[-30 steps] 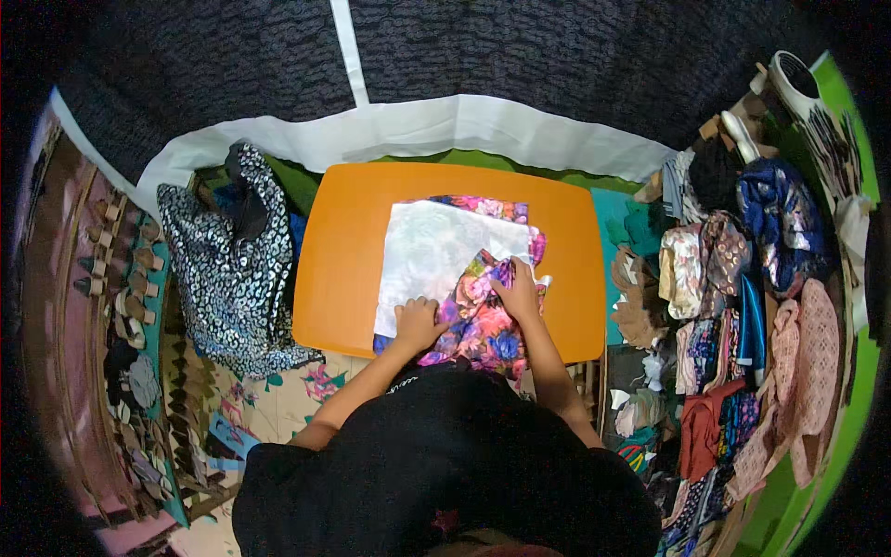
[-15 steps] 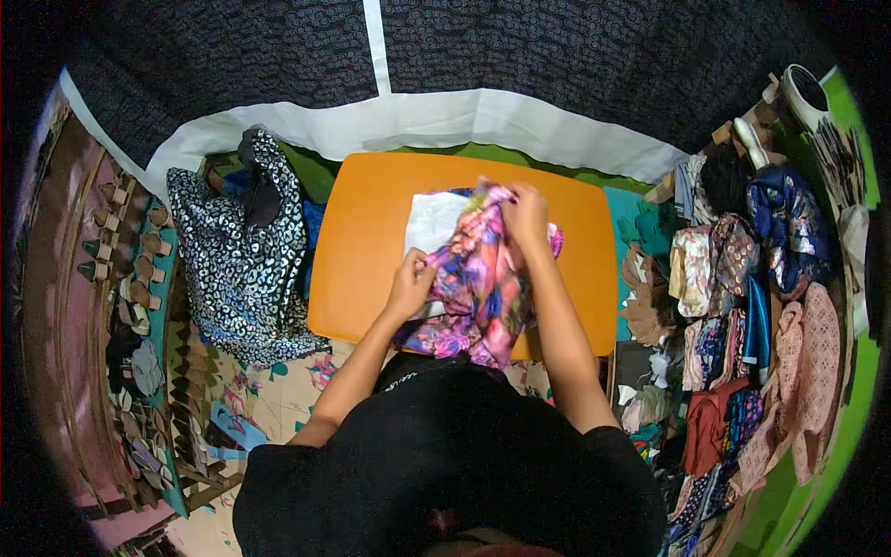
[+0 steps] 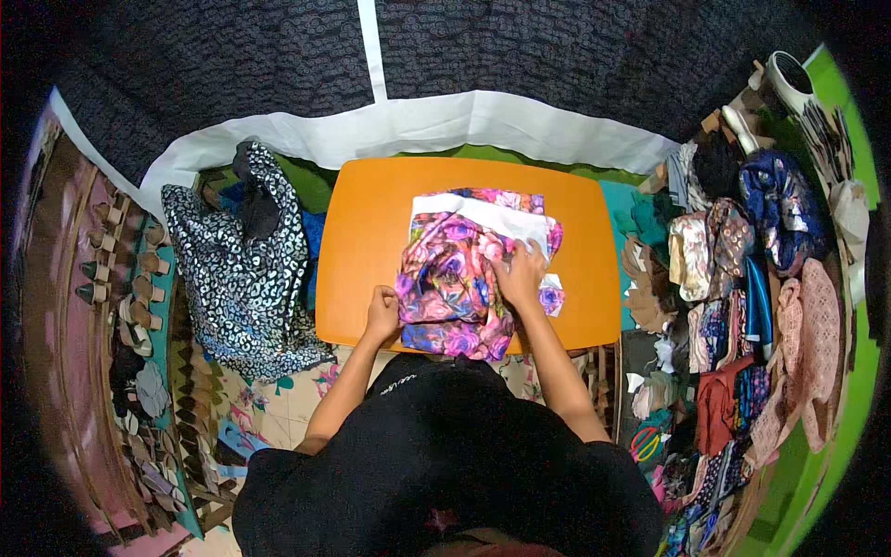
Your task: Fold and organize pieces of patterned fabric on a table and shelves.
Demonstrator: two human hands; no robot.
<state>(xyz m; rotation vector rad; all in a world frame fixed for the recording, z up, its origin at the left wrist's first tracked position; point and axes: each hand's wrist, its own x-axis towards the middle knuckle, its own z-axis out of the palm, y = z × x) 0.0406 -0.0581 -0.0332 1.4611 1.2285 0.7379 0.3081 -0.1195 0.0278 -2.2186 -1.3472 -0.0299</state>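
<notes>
A pink, purple and blue floral cloth [image 3: 455, 278] lies in folds over the near part of an orange tabletop [image 3: 357, 241]. Its near edge reaches the table edge by my body. A white strip [image 3: 483, 212] shows across its upper part, with more floral print behind. At the cloth's left edge, my left hand [image 3: 381, 317] is closed, its curled fingers gripping the side. My right hand [image 3: 522, 277] rests on the cloth's right part with its fingers spread. Just right of that hand lies a small floral-and-white piece [image 3: 551, 295].
To the left hangs a black-and-white leopard-print cloth [image 3: 237, 269]. Racks of wooden shoe forms [image 3: 144, 288] stand farther left. Folded and hanging fabrics [image 3: 724, 325] fill the right side, with yellow-and-red handled scissors [image 3: 645, 444] among them. A dark patterned curtain [image 3: 520, 56] hangs beyond the table.
The bunched floral cloth has come down and been spread on the table. My right hand has lowered and opened onto it; my left hand has moved nearer and slightly left.
</notes>
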